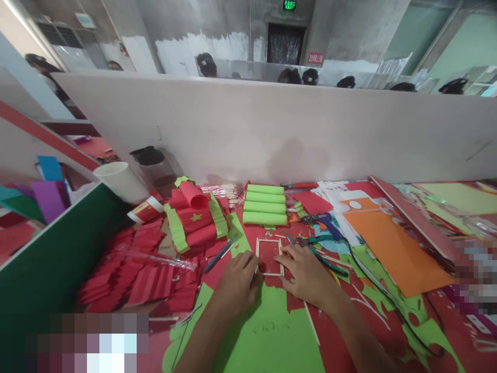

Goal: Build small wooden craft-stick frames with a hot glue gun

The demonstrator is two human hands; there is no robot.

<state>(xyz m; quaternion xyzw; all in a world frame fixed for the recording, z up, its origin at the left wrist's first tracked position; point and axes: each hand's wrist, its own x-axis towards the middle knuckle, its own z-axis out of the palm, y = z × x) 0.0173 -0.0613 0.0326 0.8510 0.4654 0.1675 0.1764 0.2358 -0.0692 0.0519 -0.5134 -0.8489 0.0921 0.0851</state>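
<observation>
A small rectangular frame of pale wooden sticks (pixel 269 241) lies on red paper at the middle of the table. My left hand (pixel 241 277) rests at its lower left corner, fingers curled in against the stick; the fingertips are partly hidden. On the right side of the frame, my right hand (pixel 305 269) lies with its fingers spread, the tips touching the stick there. Green paper (pixel 267 331) spreads beneath my wrists. Close to my right hand are teal-handled pliers (pixel 330 261), and a blue pen (pixel 219 255) is left of my left hand.
Green paper rolls (pixel 264 204) and a red-and-green paper piece with a star (pixel 197 217) stand beyond my hands. Folded red paper (pixel 151 280) piles up at left beside a dark green board (pixel 70 233). A blue glue gun (pixel 328 225) trails its cord at right. A white partition (pixel 248 129) closes the back.
</observation>
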